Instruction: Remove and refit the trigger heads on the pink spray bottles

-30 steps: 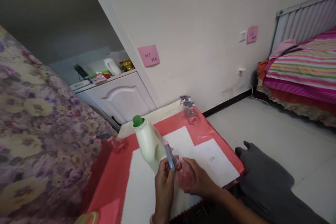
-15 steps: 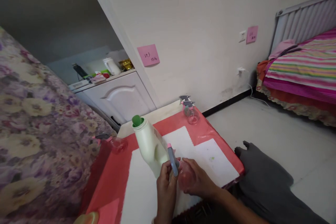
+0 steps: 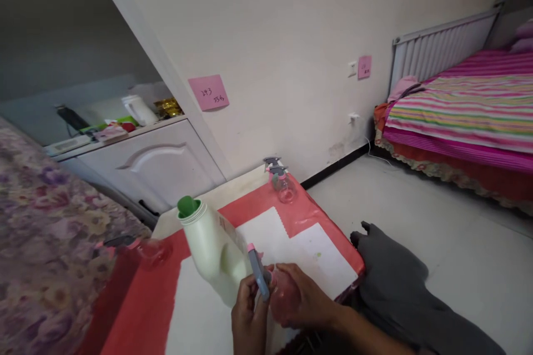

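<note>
A clear pink spray bottle with a grey and pink trigger head is held near the table's front edge. My left hand is closed around the neck and trigger head. Around the round body wraps my right hand, closed on it from the right. Just left of and behind my hands stands a pale green jug with a green spout insert in its open mouth. White paper lies beneath on the red table cover.
More spray bottles stand at the table's far corner, and another spray bottle lies at the left edge. A floral curtain hangs on the left. Beyond are a white cabinet and a bed. Dark grey cloth is at right.
The view has swung to the right, so everything appears shifted left. Both hands keep their grip on the spray bottle, which stays beside the jug.
</note>
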### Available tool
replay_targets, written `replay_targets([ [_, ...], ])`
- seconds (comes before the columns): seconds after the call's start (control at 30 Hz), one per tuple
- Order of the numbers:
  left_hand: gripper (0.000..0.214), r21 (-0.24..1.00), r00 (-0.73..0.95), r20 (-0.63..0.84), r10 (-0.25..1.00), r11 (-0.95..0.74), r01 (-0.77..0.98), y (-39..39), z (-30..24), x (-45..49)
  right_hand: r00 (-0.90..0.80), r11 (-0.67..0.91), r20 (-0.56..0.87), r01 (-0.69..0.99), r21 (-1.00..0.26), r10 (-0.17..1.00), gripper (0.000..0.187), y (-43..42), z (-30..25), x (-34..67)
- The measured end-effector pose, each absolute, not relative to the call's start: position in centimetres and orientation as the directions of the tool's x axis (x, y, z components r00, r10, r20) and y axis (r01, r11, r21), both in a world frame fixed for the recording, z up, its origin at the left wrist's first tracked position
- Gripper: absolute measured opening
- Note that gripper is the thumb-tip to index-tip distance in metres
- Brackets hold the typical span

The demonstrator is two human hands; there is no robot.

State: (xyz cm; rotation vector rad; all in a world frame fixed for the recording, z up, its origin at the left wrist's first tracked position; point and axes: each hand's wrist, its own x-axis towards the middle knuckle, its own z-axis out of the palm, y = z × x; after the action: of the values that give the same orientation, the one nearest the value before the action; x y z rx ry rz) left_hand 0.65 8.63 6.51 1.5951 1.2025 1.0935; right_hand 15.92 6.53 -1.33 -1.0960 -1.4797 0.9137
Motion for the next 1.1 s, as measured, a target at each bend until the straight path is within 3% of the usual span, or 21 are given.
replay_targets([
  [0.53, 0.025, 0.975, 0.203, 0.131, 0.970, -0.163, 0.150, 8.0, 5.0, -0.2, -0.118, 0.251, 0.246, 0.032, -0.967, 0.962, 0.100, 5.9, -2.4, 15.6],
  [0.63, 0.024, 0.968, 0.216, 0.150, 0.965, -0.187, 0.165, 7.8, 4.7, -0.2, -0.071, 0.270, 0.269, 0.005, -0.963, 0.961, 0.085, 5.9, -1.8, 16.2],
  [0.8, 0.027, 0.949, 0.251, 0.203, 0.947, -0.253, 0.189, 7.5, 4.9, 0.0, -0.007, 0.406, 0.406, 0.013, -0.914, 0.914, 0.036, 6.1, 1.3, 17.2],
  [0.93, 0.024, 0.918, 0.261, 0.278, 0.924, -0.336, 0.209, 7.3, 5.0, 0.1, -0.051, 0.440, 0.439, 0.001, -0.898, 0.897, 0.026, 6.1, 3.8, 16.7],
  [1.1, 0.029, 0.877, 0.283, 0.341, 0.896, -0.412, 0.248, 7.5, 4.2, -0.3, -0.048, 0.418, 0.416, 0.050, -0.907, 0.908, 0.027, 6.4, 4.9, 15.9],
])
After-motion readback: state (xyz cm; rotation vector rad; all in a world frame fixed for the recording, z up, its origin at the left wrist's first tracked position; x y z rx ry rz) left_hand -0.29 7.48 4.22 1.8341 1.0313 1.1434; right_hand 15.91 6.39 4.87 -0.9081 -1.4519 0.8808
